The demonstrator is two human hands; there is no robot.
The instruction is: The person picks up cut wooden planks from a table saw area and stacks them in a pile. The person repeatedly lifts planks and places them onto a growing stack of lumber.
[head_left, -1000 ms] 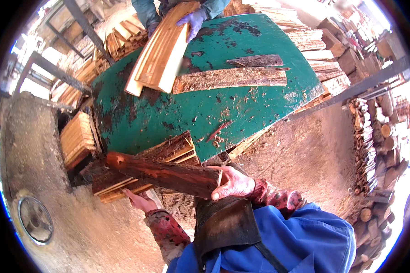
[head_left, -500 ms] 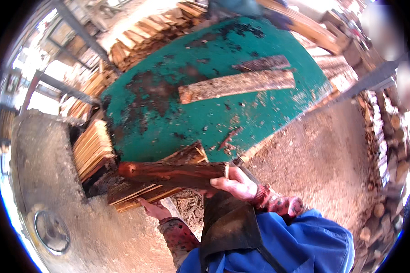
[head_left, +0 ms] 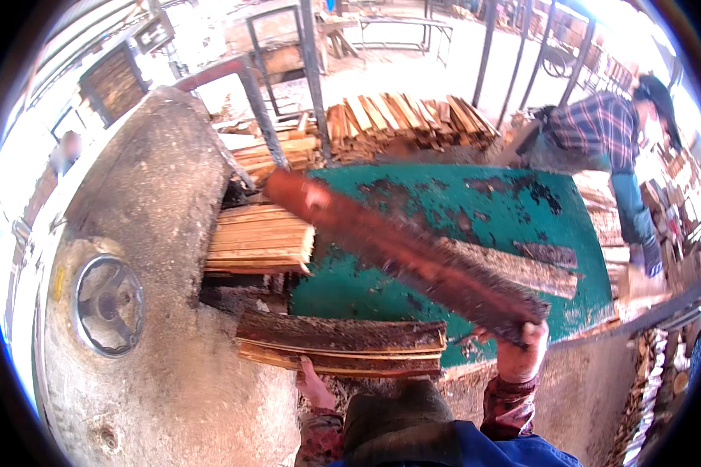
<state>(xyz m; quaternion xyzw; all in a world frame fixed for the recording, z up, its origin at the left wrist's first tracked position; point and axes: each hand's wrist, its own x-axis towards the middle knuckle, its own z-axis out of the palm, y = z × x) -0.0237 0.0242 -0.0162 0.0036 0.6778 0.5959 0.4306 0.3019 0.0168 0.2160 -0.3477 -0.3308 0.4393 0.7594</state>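
Head view, looking down. Right hand [head_left: 522,354], fingers wrapped tight round the near end of a long reddish-brown bark-covered wood slab [head_left: 413,257]. Slab is raised clear of the round green-painted metal counter [head_left: 475,202] and runs diagonally up-left, far end above the counter's left edge; it is motion-blurred.

Left hand [head_left: 313,383] sits low, under the near edge of a stack of dark, bark-edged split boards [head_left: 343,344]. Thumb shows below the stack, touching its underside; remaining fingers hidden by the wood, so their spread cannot be told. Stack lies roughly level, just in front of the counter's near rim.

On the counter, right of centre: one rough grey-brown bark strip [head_left: 522,268], lying flat, partly hidden behind the raised slab. Paint of the counter is chipped in dark patches.

Left of the counter: a bundle of pale, cleanly cut thin wood slats [head_left: 258,240], ends facing right, resting against a large grey rounded concrete mass [head_left: 156,202]. A round metal handwheel [head_left: 107,305] is set into that mass, lower left.

Beyond the counter: a row of stacked orange-brown split planks [head_left: 409,121] beside dark metal frame posts [head_left: 313,78].

Upper right: a second person in a plaid shirt [head_left: 600,128] leans over the counter's far-right side, a gloved hand [head_left: 653,255] lowered near more stacked wood.
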